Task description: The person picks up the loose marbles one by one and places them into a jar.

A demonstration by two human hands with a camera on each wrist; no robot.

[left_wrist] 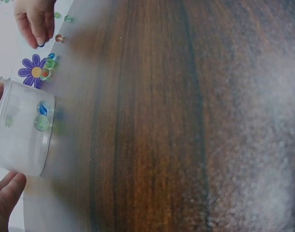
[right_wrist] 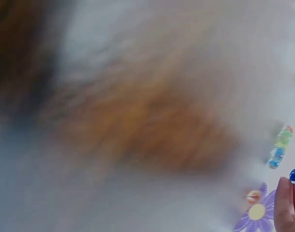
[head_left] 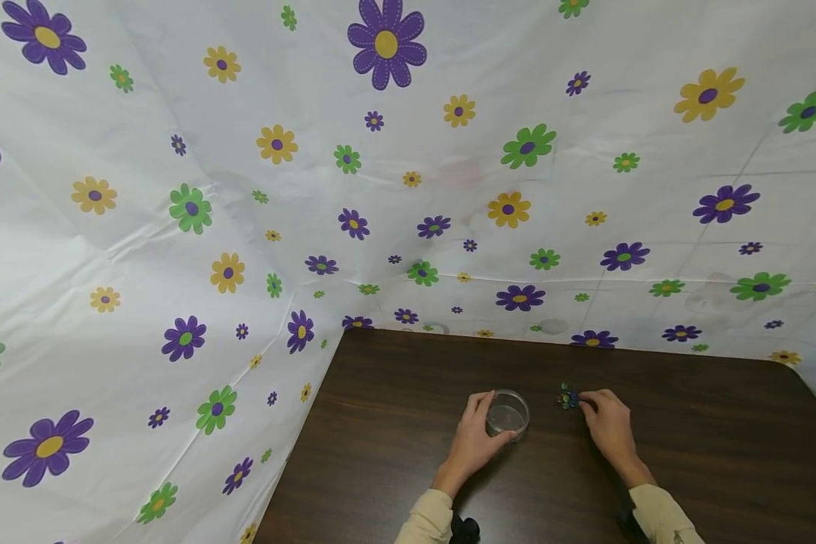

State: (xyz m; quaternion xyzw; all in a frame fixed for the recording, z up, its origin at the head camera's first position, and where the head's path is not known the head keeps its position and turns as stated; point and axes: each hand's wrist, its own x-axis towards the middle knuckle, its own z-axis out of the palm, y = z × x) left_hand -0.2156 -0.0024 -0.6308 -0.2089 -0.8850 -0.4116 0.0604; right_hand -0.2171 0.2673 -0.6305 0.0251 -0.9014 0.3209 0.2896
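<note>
My left hand grips a round clear plastic jar on the table, its fingers and thumb on opposite sides. In the left wrist view, a blue-swirled marble and a green marble show through the jar's wall and appear to lie at its bottom. To the jar's right, my right hand pinches a blue marble between thumb and fingertips. That hand is at the right edge of a small cluster of glass marbles. A orange-tinted marble and a green one lie apart from the row.
The dark wood-grain table extends around both hands. A white flower-printed sheet hangs along its back and left edges. A black object shows beside the left sleeve. Much of the right wrist view is blurred.
</note>
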